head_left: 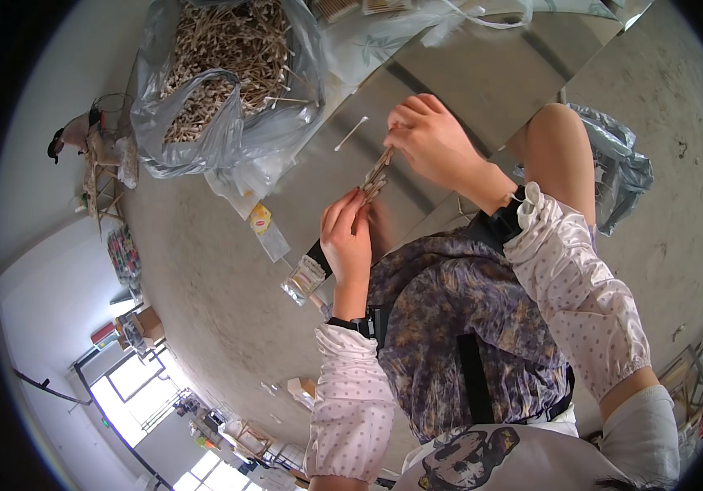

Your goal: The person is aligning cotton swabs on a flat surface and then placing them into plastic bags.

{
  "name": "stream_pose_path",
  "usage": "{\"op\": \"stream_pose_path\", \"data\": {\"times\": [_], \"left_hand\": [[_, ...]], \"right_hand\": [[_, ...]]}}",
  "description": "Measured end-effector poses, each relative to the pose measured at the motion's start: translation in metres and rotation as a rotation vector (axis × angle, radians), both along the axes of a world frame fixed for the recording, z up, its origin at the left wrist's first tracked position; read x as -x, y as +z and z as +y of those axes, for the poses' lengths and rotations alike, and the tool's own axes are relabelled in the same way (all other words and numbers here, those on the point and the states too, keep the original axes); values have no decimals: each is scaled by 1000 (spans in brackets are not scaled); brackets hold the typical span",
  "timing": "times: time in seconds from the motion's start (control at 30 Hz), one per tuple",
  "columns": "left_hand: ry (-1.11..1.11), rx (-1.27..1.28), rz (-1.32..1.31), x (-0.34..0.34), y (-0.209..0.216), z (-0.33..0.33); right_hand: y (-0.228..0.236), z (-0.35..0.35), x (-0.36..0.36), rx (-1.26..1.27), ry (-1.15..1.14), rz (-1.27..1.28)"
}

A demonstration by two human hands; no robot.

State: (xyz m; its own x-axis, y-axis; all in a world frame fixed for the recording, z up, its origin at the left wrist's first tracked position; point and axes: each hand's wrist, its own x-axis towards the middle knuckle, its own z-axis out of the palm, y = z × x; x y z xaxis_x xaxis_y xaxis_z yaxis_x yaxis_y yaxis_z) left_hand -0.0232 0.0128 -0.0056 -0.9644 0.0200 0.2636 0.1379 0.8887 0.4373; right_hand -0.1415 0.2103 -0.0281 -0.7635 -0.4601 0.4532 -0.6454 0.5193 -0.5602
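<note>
A small bundle of cotton swabs [377, 175] is stretched between my two hands over the grey metal tabletop [474, 74]. My left hand [346, 241] pinches its lower end between thumb and fingers. At the upper end, my right hand [435, 141] has its fingers closed on the same bundle; its fingertips are partly hidden behind the hand. One loose cotton swab [351, 134] lies on the metal just left of my right hand. Beyond my left hand, a grey plastic bag [274, 139] stands open, filled with a heap of cotton swabs [225, 49].
Clear plastic sheeting [351, 49] covers the table's far part. A yellow-labelled packet [261, 218] hangs at the left edge. Another grey plastic bag [617, 172] is on the floor at right, past my knee. A person [77, 135] is at the far left.
</note>
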Motion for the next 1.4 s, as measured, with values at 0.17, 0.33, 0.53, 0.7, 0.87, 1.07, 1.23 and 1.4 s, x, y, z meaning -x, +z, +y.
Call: {"op": "stream_pose_path", "data": {"times": [0.17,0.33,0.53,0.7,0.87,1.07,1.23,1.4], "left_hand": [[30,-37,-25,-3,4,0],[42,-20,-14,-9,4,-4],[38,-4,-12,-11,0,-8],[5,8,-11,-15,2,-4],[24,-42,4,-22,0,-12],[-64,46,-30,-24,2,-3],[5,60,-30,-16,3,16],[85,21,-38,-17,0,25]], "right_hand": [[-1,9,7,-3,-124,27],[-2,5,10,41,-261,72],[2,-10,-11,87,145,39],[0,-13,-14,-78,208,39],[4,-2,-6,-96,105,72],[-4,-7,-5,-51,-11,80],[-3,-28,-27,46,275,-61],[0,-16,-17,221,116,-83]]}}
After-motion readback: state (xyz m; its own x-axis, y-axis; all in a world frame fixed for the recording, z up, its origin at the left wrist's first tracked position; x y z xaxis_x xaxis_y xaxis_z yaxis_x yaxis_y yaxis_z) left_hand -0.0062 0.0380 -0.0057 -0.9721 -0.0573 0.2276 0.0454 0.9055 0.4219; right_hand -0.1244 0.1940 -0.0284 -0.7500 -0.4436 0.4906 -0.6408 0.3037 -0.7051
